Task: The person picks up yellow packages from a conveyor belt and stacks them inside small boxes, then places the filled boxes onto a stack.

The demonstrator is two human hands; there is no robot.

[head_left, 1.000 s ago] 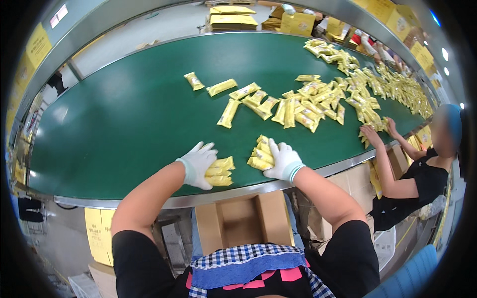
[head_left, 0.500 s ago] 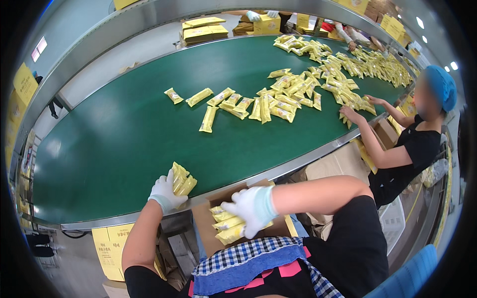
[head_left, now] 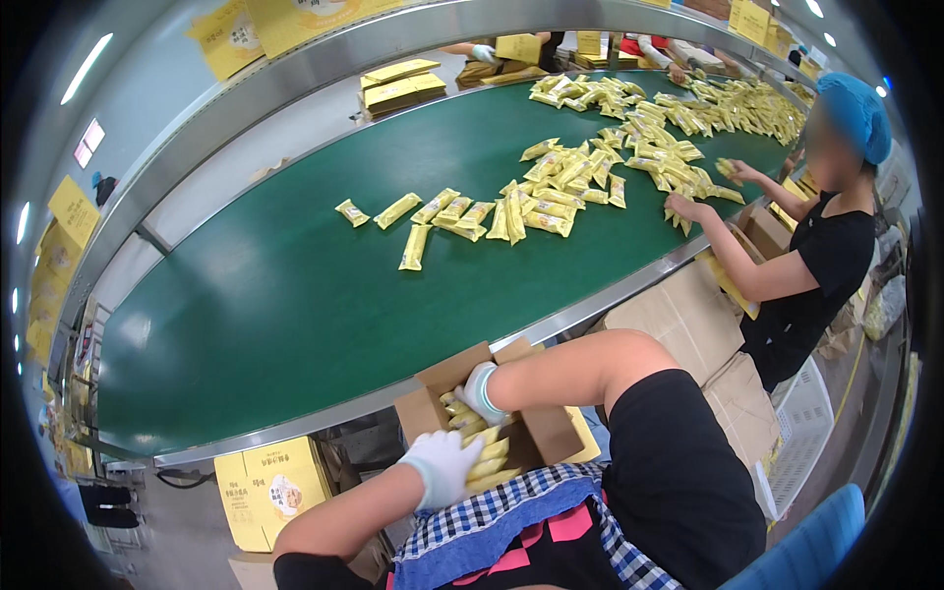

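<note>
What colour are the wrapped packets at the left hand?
The wrapped packets are yellow, clearest in the head view.

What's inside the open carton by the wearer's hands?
Yellow packets show inside the open carton, beside the right hand. The left hand and the packets it holds cover the near part. Whatever lies beneath packets and hands can't be seen.

A head-worn fisheye looks down across the green table [head_left: 295, 324].
</note>
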